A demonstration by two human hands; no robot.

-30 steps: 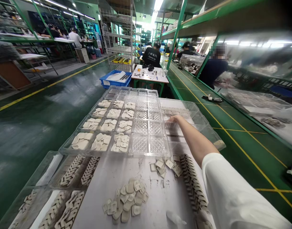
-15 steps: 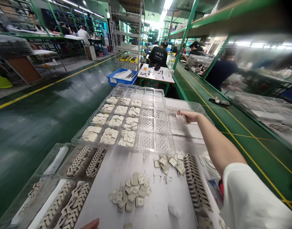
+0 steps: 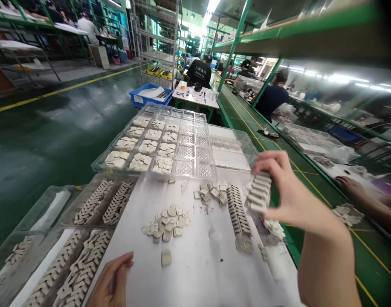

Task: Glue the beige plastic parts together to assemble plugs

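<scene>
My right hand (image 3: 286, 194) grips a row of stacked pale pieces (image 3: 260, 192) between thumb and fingers, raised above the right edge of the white work surface (image 3: 201, 264). Resting at the lower left of that surface, my left hand (image 3: 110, 279) has its fingers bent close together; whether anything is between them is hidden. A heap of flat grey-beige pieces (image 3: 171, 219) lies in the middle, with one loose piece (image 3: 166, 258) just below it. Farther right are a smaller cluster of square pieces (image 3: 206, 192) and a long overlapping row (image 3: 238, 211).
Beyond the surface, a clear compartment tray (image 3: 195, 168) holds pale pieces in its left columns. Trays with chevron-like rows (image 3: 94, 200) line the left side. A clear bin (image 3: 230, 149) stands behind on the right. At the far right, another person's hand (image 3: 351, 187) rests on a bench.
My right hand has come back from the bin at the rear right, now with a row of pieces in its grip. More of my left hand shows. The camera view has shifted.
</scene>
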